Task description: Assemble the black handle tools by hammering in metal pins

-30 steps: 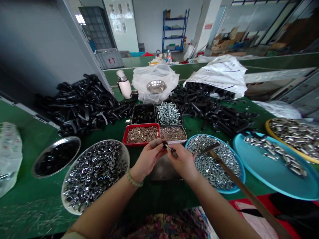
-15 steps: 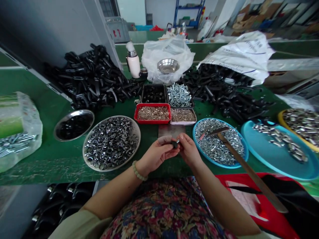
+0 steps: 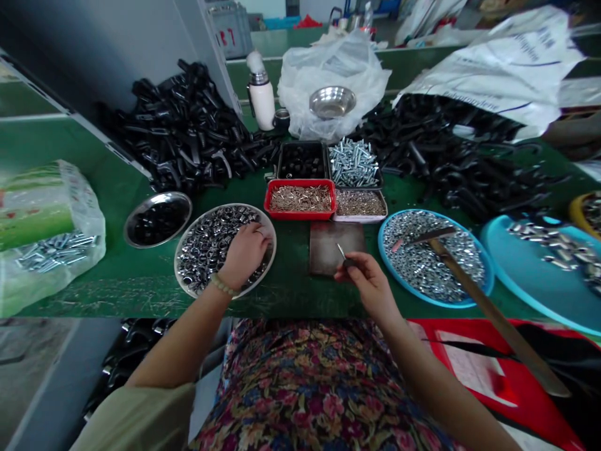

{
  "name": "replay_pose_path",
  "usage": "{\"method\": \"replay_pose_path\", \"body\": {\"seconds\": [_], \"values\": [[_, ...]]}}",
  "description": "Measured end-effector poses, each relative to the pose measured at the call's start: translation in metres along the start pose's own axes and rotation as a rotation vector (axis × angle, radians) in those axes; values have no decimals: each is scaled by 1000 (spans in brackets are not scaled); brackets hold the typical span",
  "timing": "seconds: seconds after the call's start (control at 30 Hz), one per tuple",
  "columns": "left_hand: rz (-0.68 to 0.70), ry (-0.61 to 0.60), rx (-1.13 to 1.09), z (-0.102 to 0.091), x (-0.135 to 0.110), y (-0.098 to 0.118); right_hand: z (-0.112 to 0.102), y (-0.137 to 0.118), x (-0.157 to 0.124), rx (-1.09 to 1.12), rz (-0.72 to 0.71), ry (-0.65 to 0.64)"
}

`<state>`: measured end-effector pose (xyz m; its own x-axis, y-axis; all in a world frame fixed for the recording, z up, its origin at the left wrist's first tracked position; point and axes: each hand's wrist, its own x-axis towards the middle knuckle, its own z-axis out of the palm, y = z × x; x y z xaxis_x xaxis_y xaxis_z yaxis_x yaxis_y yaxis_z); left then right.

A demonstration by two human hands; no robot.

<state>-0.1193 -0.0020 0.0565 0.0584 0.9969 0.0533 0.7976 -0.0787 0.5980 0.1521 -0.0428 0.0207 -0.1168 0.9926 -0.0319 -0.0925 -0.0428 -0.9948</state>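
My left hand [image 3: 246, 255] lies on a heap of shiny steel rings in a round steel tray [image 3: 177, 263], its fingers down among them. I cannot tell whether it holds one. My right hand [image 3: 369, 279] pinches a small black part with a thin metal pin [image 3: 344, 257] sticking up from it. That hand is just above a flat rusty metal plate [image 3: 328, 250] on the green bench [image 3: 291, 294], at the plate's right edge. A wooden-handled hammer [image 3: 483, 310] lies to its right, with its head over a blue tray of hex nuts [image 3: 381, 238].
Small trays of brass pins [image 3: 300, 199], screws [image 3: 353, 163], black pieces [image 3: 303, 161] and small brass parts [image 3: 360, 203] stand beyond my hands. Heaps of black plastic parts [image 3: 188, 125] flank them. A steel bowl [image 3: 158, 219] is left, a teal tray [image 3: 530, 263] right.
My left hand has left the right one and moved down-left into the steel rings. My right hand has drawn back a little with the small part, and the view has tilted further down.
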Motion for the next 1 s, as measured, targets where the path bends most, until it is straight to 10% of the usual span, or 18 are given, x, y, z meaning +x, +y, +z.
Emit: {"method": "replay_pose_path", "body": {"seconds": [0.13, 0.33, 0.43, 0.57, 0.8, 1.0], "values": [[62, -150, 435, -1, 19, -27, 2, 3, -2, -61, -34, -37], [55, -122, 462, -1, 24, -25, -3, -4, -14, -384, -174, -154], [-85, -114, 212, -1, 20, -1, -8, -12, -18, -508, -324, -311], [-222, -388, -563, 19, 1, 52, -12, -21, -18, -579, -518, -472], [-36, -700, -794, 78, 19, 123, -62, -22, -29, -623, -545, -157], [645, -540, 8, 161, 53, 199, -124, -23, -50, -221, -368, 438]]}}
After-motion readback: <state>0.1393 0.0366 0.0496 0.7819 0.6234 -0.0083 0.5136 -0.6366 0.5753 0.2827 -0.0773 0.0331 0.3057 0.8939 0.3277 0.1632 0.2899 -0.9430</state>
